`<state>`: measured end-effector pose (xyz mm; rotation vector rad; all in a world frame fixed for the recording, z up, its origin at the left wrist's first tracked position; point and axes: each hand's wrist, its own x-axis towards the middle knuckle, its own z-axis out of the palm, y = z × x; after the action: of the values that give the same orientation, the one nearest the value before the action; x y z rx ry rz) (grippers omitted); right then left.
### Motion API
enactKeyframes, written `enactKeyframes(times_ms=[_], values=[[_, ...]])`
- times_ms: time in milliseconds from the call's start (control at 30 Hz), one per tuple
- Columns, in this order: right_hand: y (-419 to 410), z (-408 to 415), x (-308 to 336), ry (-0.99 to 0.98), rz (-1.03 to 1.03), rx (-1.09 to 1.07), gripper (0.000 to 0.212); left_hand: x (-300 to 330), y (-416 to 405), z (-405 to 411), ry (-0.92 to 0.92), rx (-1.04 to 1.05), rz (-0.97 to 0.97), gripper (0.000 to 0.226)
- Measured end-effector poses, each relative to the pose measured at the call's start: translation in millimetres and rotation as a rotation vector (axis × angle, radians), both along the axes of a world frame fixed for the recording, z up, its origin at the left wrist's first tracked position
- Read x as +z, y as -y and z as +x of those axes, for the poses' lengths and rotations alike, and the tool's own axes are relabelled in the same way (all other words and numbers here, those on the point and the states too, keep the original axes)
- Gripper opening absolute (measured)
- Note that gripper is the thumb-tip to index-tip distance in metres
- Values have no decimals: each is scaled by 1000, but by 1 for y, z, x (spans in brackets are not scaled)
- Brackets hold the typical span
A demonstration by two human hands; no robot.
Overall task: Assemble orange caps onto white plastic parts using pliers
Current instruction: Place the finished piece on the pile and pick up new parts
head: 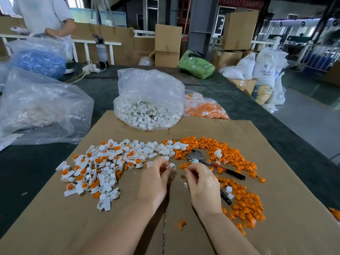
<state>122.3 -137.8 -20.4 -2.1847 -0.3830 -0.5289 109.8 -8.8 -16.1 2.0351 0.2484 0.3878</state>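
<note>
My left hand (pixel 156 178) pinches a small white plastic part (pixel 172 166) at its fingertips. My right hand (pixel 201 183) pinches an orange cap (pixel 183 166) just to the right of it; the two pieces are close together but apart. Pliers (pixel 197 156) with a metal head and red-black handles lie on the cardboard sheet (pixel 257 227) behind my right hand, untouched. A heap of assembled white parts with orange caps (pixel 97 172) spreads to the left. Loose orange caps (pixel 242 197) form an arc on the right.
A clear bag of white parts (pixel 149 109) stands open behind the cardboard, with a bag of orange caps (pixel 206 109) to its right. Large plastic bags (pixel 40 107) lie at the left. A person (pixel 46 17) stands at the far left. Cardboard boxes and sacks line the back.
</note>
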Motion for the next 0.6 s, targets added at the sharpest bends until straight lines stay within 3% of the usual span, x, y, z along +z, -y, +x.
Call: enactKeyframes(times_ms=[367, 600], values=[[-3, 0, -2, 20, -176, 24, 15, 5, -7, -6, -118, -119, -196, 11], [-7, -5, 2, 104, -220, 70, 27, -1, -3, -10, -61, -95, -54, 4]])
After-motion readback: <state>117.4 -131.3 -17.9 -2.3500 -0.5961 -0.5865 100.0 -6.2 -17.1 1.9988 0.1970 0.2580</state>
